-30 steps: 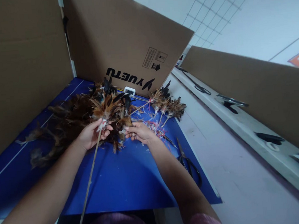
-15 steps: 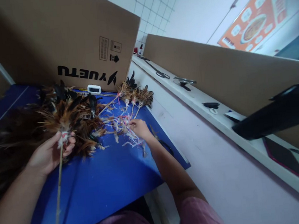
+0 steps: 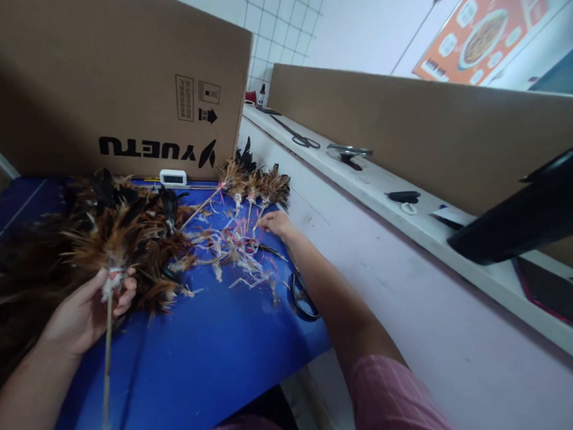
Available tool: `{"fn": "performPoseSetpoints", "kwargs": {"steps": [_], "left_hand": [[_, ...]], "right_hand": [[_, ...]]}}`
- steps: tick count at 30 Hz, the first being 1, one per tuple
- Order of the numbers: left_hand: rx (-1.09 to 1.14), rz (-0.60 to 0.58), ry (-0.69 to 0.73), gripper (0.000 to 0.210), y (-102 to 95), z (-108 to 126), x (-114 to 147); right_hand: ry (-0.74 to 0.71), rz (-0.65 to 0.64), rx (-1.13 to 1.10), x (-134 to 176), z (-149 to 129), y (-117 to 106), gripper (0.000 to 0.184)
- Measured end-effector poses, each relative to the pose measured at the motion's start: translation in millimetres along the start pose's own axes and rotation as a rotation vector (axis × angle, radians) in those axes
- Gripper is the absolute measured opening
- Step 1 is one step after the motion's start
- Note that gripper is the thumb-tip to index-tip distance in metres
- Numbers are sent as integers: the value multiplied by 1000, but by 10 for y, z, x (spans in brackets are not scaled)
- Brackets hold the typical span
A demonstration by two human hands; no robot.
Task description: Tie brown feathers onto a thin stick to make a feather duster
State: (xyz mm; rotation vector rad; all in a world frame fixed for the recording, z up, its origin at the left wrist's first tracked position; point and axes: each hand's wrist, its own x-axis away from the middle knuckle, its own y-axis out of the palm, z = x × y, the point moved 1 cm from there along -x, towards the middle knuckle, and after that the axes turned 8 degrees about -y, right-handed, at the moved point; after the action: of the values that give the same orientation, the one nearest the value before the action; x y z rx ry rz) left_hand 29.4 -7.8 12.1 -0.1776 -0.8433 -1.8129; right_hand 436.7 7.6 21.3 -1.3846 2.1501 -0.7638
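My left hand (image 3: 91, 309) is closed round the bound neck of a feather duster (image 3: 110, 351), where white and red binding joins brown feathers to a thin stick. Its feathers point away from me and its stick runs down toward me. My right hand (image 3: 277, 224) has its fingertips pinched together beside the stick ends of several small feather bundles (image 3: 274, 187). What those fingertips hold, if anything, I cannot make out. Just left of it lies a tangle of pink and white plastic strips (image 3: 242, 249) with loose feathers. Scissors (image 3: 303, 300) with black handles lie partly under my right forearm.
A large heap of brown feathers (image 3: 16, 285) covers the left of the blue table (image 3: 203, 356). Behind stand a cardboard box (image 3: 128, 75) and a small white display device (image 3: 173, 178). The ledge (image 3: 375, 200) on the right holds another pair of scissors (image 3: 305, 141) and a phone (image 3: 565, 301).
My right hand has moved from the plastic strips up and right toward the small feather bundles, uncovering more of the scissors. My left hand keeps its hold on the duster; the view has shifted slightly.
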Motion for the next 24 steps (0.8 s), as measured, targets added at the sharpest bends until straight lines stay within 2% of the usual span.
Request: {"fn": "performPoseSetpoints", "kwargs": {"steps": [2, 8, 12, 18, 24], "left_hand": [[-7, -13, 3, 32, 0, 0, -7], [-6, -33, 14, 39, 1, -6, -15], [16, -23, 29, 38, 0, -7, 7], [13, -12, 43, 41, 22, 15, 60], [17, -27, 49, 44, -5, 14, 57]], "right_hand": [[19, -12, -136, 4, -150, -185, 13], [-46, -5, -494, 90, -754, -763, 11], [-164, 12, -696, 115, -1072, -1019, 16], [-284, -31, -557, 110, -1387, -1154, 13], [-359, 59, -477, 57, -1556, -1259, 5]]}}
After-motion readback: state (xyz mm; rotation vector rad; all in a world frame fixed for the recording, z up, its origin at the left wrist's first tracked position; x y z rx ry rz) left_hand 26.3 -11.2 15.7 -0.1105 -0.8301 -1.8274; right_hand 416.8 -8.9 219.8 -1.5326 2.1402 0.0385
